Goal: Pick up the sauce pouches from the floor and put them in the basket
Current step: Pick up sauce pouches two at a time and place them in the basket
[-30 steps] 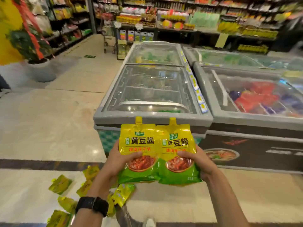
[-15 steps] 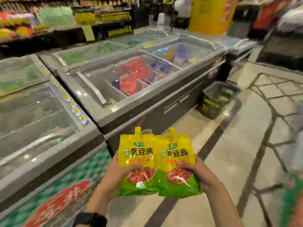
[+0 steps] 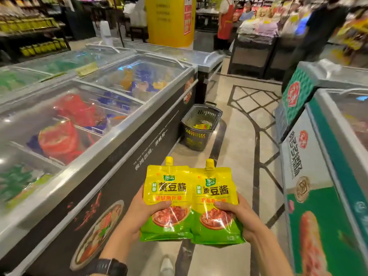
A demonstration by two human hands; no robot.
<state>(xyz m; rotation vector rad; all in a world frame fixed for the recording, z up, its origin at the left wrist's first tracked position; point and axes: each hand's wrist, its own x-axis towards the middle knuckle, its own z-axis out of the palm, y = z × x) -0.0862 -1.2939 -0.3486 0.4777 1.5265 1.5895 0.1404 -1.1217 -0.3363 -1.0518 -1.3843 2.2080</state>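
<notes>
Holds two yellow-and-green sauce pouches upright and side by side, well short of the basket point(image 3: 194, 139) and roughly in line with it. Grips the left pouch point(image 3: 169, 196) in the left hand point(image 3: 137, 216), thumb curled across the printed front and the other fingers hidden behind. Grips the right pouch point(image 3: 216, 206) in the right hand point(image 3: 245, 218) the same way, thumb clamped on the front face. Keeps the inner edges of the two touching, both spouts pointing up. Wears a black watch point(image 3: 108, 266) on the left wrist. Faces down an aisle of pale floor point(image 3: 235, 136) toward the basket, set on that floor with its left side close against the dark front of the long freezer point(image 3: 119, 140). Shows one yellow pouch point(image 3: 203, 126) lying inside the basket. Leaves a band of floor to the right of the basket, bounded by the edge of a green-and-white freezer point(image 3: 318, 176) standing well apart from it on that side. Leaves a further stretch of floor between the basket and the held pouches, running along the long freezer's lower edge. Shows a yellow pillar point(image 3: 170, 20) far beyond the basket, and a person in a red apron point(image 3: 226, 20) to the right of that.
</notes>
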